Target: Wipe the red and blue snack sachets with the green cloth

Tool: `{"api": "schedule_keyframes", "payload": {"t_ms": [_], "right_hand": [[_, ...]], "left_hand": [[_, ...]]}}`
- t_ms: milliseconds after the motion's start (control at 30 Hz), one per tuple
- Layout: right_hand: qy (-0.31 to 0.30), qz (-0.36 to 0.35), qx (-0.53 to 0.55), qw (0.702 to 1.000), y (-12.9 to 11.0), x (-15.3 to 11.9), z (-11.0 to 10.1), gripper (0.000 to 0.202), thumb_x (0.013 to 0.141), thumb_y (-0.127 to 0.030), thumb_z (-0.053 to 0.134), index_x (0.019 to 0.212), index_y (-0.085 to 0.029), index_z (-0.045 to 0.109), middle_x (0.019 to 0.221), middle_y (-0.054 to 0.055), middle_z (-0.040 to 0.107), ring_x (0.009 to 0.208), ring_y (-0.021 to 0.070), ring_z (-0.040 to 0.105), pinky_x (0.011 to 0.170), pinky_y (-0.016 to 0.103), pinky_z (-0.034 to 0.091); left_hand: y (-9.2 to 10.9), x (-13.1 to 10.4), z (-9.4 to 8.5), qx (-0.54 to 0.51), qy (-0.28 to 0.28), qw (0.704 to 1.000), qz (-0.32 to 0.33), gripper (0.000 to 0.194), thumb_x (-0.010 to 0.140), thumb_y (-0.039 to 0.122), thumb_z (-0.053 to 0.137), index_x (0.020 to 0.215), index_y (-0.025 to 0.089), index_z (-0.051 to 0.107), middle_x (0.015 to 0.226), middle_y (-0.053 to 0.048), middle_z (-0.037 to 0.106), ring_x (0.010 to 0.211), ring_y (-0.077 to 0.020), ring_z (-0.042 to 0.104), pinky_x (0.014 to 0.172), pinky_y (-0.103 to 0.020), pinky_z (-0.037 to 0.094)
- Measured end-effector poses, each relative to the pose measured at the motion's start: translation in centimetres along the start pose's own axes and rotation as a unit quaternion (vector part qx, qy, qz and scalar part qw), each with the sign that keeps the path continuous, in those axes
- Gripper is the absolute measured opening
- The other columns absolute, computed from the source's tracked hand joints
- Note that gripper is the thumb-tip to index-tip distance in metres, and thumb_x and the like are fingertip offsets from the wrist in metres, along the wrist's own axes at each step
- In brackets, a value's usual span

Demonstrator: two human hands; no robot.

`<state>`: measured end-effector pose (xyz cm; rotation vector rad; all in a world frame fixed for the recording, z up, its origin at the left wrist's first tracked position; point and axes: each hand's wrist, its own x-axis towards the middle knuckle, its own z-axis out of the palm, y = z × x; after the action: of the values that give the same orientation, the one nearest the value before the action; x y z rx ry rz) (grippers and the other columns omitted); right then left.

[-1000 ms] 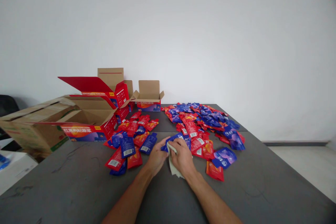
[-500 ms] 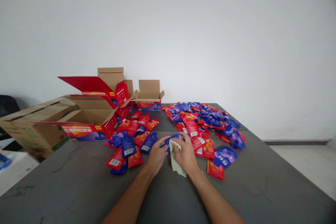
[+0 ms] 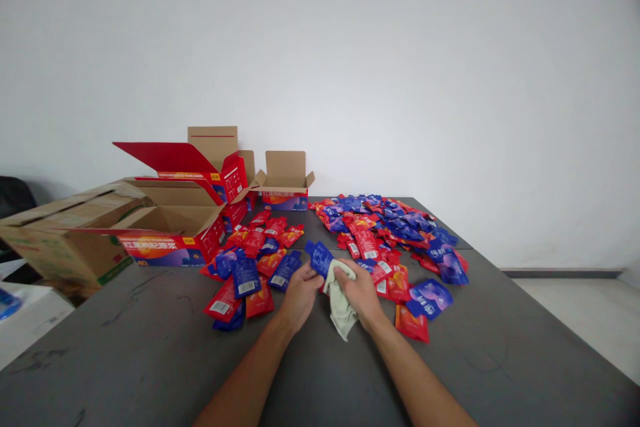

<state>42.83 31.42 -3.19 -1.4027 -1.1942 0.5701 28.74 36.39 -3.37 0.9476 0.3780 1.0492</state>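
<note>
Arms (image 3: 257,363) reached forward, left hand (image 3: 300,295) kinda pinched a blue packet (image 3: 319,257) just ahead, right hand (image 3: 361,290) clutched a cloth (image 3: 341,310) against it.

Two hands (image 3: 301,297), one cloth (image 3: 342,310); pouches (image 3: 319,257) (dozens, overlapping).

Glossy plastic-looking blue pouch (image 3: 319,257), creased matt pale cloth (image 3: 341,307), dull brown cardboard carton (image 3: 75,257), matt dark tabletop (image 3: 320,380).
</note>
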Motion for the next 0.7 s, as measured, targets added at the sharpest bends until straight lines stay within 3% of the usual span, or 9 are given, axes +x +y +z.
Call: {"api": "schedule_keyframes", "payload": {"t_ms": [67,167,300,400,600,700], "right_hand": [[-0.016,-0.010,-0.002,1.000,-0.2,-0.3,0.2,0.035,0.088,-0.044,0.058,0.105,-0.018,0.075,0.089,0.005,0.076,0.074,0.0218,0.068,0.069,0.033,0.056],[-0.033,-0.044,-0.054,0.997,-0.5,-0.5,0.4,0.030,0.090,-0.040,0.058,0.105,-0.021,0.075,0.094,0.006,0.075,0.082,0.0224,0.068,0.078,0.036,0.055],[0.044,-0.136,-0.159,0.977,-0.8,-0.3,0.1,0.023,0.088,-0.033,0.063,0.105,-0.022,0.075,0.103,0.011,0.068,0.099,0.0254,0.063,0.093,0.041,0.051],[0.042,-0.187,-0.185,0.964,-0.7,-0.4,0.1,0.024,0.091,-0.026,0.059,0.110,-0.023,0.073,0.105,0.010,0.065,0.101,0.0239,0.061,0.093,0.038,0.051],[-0.079,-0.223,-0.225,0.945,-0.7,-1.5,1.0,0.030,0.087,-0.015,0.060,0.109,-0.030,0.074,0.099,0.005,0.064,0.096,0.0202,0.059,0.087,0.032,0.050],[-0.059,-0.213,-0.224,0.949,-0.8,-1.4,1.0,0.030,0.088,-0.016,0.060,0.109,-0.030,0.074,0.100,0.005,0.064,0.096,0.0202,0.059,0.087,0.032,0.050]], "left_hand": [[-0.4,0.0,0.0,0.020,0.022,1.000,-0.008,0.032,0.075,0.027,0.075,0.105,0.016,0.068,0.095,-0.006,0.073,0.089,-0.0191,0.067,0.092,-0.035,0.049],[-0.9,0.2,-0.7,0.026,0.100,0.994,-0.018,0.032,0.079,0.040,0.072,0.102,0.019,0.066,0.085,-0.001,0.070,0.076,-0.0145,0.064,0.085,-0.035,0.052],[-1.0,0.3,-1.6,0.066,0.148,0.986,-0.022,0.038,0.078,0.041,0.072,0.109,0.021,0.064,0.077,0.003,0.064,0.066,-0.0101,0.059,0.079,-0.033,0.054],[-1.1,0.3,-1.8,0.133,0.119,0.984,-0.012,0.045,0.081,0.040,0.069,0.121,0.021,0.063,0.087,-0.001,0.069,0.071,-0.0131,0.062,0.075,-0.030,0.054],[-0.9,0.3,-1.8,0.130,0.059,0.990,0.008,0.056,0.074,0.018,0.068,0.129,0.019,0.062,0.103,-0.008,0.074,0.090,-0.0212,0.069,0.076,-0.028,0.053],[-0.4,0.1,-1.5,0.121,0.019,0.992,-0.011,0.071,0.065,0.007,0.062,0.135,0.020,0.059,0.105,-0.008,0.075,0.096,-0.0237,0.069,0.081,-0.032,0.054]]}}
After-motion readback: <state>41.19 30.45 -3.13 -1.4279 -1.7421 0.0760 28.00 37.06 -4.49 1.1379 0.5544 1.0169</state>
